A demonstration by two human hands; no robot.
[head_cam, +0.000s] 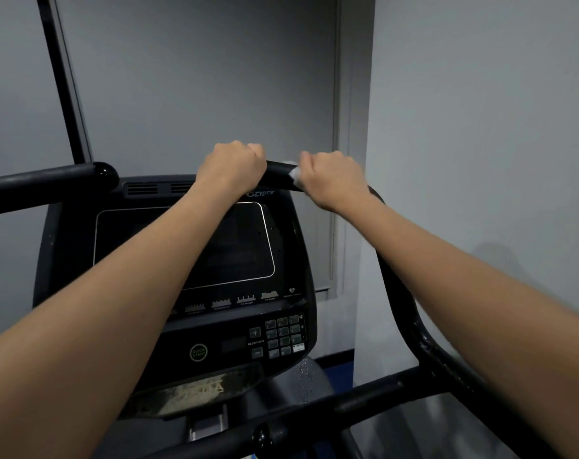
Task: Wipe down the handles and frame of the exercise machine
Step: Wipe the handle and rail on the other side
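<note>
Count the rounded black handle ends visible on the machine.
2: one handle end at upper left beside the console, one handle end at bottom centre. The left hand may hide another.

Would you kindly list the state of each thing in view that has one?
Left hand: gripping the curved black handlebar.
Right hand: pressing a crumpled white wipe round the same bar.
Dark console screen: off.
Grey plastic shroud below the console: flecked with droplets.
</note>
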